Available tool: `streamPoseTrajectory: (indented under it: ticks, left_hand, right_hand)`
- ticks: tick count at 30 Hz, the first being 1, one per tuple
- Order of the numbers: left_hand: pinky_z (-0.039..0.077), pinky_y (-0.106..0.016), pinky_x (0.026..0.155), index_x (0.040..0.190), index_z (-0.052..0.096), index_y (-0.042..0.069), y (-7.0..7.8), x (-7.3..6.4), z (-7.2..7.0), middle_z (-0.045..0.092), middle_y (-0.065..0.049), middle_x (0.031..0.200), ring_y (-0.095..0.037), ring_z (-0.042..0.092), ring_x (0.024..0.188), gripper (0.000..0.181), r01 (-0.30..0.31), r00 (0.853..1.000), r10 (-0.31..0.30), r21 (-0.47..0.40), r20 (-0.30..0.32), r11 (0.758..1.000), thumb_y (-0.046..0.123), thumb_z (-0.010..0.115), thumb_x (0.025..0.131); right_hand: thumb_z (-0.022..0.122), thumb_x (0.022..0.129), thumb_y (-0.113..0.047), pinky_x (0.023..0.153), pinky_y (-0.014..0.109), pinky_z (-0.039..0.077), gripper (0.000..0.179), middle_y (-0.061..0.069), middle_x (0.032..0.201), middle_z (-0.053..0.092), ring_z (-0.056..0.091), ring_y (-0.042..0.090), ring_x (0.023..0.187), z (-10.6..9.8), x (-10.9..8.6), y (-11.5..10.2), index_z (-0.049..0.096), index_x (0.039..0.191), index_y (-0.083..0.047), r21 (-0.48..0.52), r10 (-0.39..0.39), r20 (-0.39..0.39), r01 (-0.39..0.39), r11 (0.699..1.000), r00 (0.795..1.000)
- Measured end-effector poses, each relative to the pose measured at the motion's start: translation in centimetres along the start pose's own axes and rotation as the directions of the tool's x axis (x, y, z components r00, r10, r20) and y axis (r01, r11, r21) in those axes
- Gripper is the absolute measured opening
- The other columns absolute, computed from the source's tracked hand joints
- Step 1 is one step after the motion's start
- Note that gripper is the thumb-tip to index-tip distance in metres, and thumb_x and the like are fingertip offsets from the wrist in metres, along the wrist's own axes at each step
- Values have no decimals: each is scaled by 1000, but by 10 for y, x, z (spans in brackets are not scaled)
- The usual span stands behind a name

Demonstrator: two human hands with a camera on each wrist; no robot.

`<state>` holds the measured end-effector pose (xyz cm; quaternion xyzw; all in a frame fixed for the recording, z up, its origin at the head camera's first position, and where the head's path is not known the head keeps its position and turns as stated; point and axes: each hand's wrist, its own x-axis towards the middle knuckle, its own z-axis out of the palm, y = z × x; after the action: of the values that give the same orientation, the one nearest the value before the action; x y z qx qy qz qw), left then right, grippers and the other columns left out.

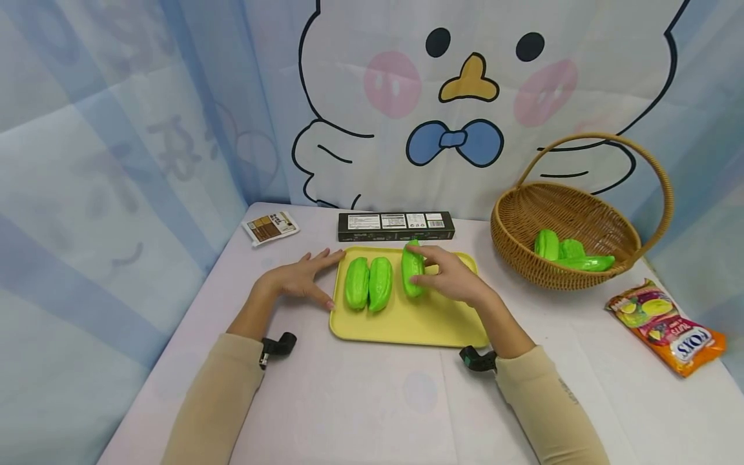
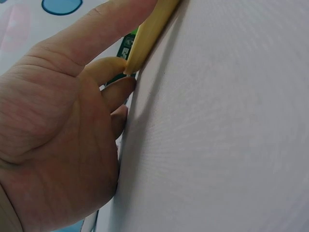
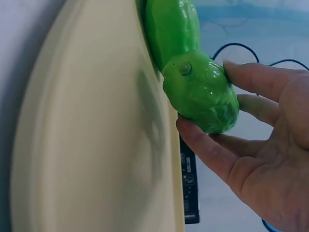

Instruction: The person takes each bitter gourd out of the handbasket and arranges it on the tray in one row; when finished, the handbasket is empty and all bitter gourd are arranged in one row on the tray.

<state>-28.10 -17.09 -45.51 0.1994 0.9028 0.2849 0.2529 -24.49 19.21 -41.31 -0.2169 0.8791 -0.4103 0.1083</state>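
My right hand (image 1: 450, 274) pinches a glossy green bitter melon (image 1: 413, 271) between thumb and fingers, over the right half of a yellow tray (image 1: 407, 332). The right wrist view shows the melon (image 3: 203, 92) end-on, with its small stem nub, and the fingertips on its sides. Two more melons lie side by side on the tray's left half, the left one (image 1: 356, 284) next to the other (image 1: 380, 284). My left hand (image 1: 302, 281) is spread at the tray's left edge, its thumb and index fingertip touching the rim (image 2: 145, 41).
At the back right stands a wicker basket (image 1: 508, 252) with several green melons (image 1: 572, 255) inside. An orange-and-red snack bag (image 1: 668, 326) lies in front of it. Behind the tray is a long dark box (image 1: 395, 226), and a small brown-and-white packet (image 1: 270, 228) lies at the back left.
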Motion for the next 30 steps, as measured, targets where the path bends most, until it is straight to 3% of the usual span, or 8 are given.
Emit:
streamPoseTrajectory:
  ticks: [14, 19, 23, 26, 30]
  left_hand:
    - [-8, -75, 123, 167, 12, 40, 2, -2, -1, -6, -8, 177, -49, -14, 158, 130, -8, 1000, 8, 0, 4, 1000, 57, 93, 67]
    - [-8, -74, 123, 167, 12, 41, 2, -1, 0, -6, -8, 177, -49, -14, 158, 130, -3, 1000, 3, 0, 2, 1000, 57, 93, 67]
    - [-7, -75, 123, 167, 11, 42, 1, 0, -1, -6, -7, 177, -49, -13, 158, 131, 6, 1000, -6, 0, 4, 1000, 59, 93, 66]
    - [-7, -76, 122, 167, 11, 43, 0, 1, -1, -6, -5, 177, -49, -13, 158, 132, 13, 1000, -13, 2, 7, 1000, 61, 93, 65]
    - [-7, -77, 121, 167, 10, 43, 0, 1, -1, -6, -7, 177, -50, -13, 158, 132, 11, 1000, -11, 10, 8, 1000, 61, 93, 65]
  right_hand:
    - [74, 97, -26, 104, 54, 52, 69, 11, 161, 47, 59, 38, 129, 12, 4, 2, 45, 159, -13, -8, 22, 64, -21, 1000, 998]
    - [73, 98, -29, 92, 43, 56, 68, 10, 158, 51, 62, 33, 123, 13, 5, 3, 46, 159, -15, -21, 37, 78, -36, 999, 996]
    - [71, 99, -29, 79, 35, 58, 67, 11, 155, 53, 67, 28, 108, 13, 4, 2, 45, 159, -15, -2, 38, 81, -38, 999, 996]
    - [72, 99, -29, 74, 35, 57, 66, 12, 152, 55, 69, 27, 99, 12, 3, 0, 45, 159, -16, 18, 48, 81, -50, 999, 996]
    - [73, 99, -28, 76, 37, 59, 65, 12, 155, 53, 69, 26, 100, 13, 3, -1, 47, 158, -16, 35, 53, 88, -57, 998, 995]
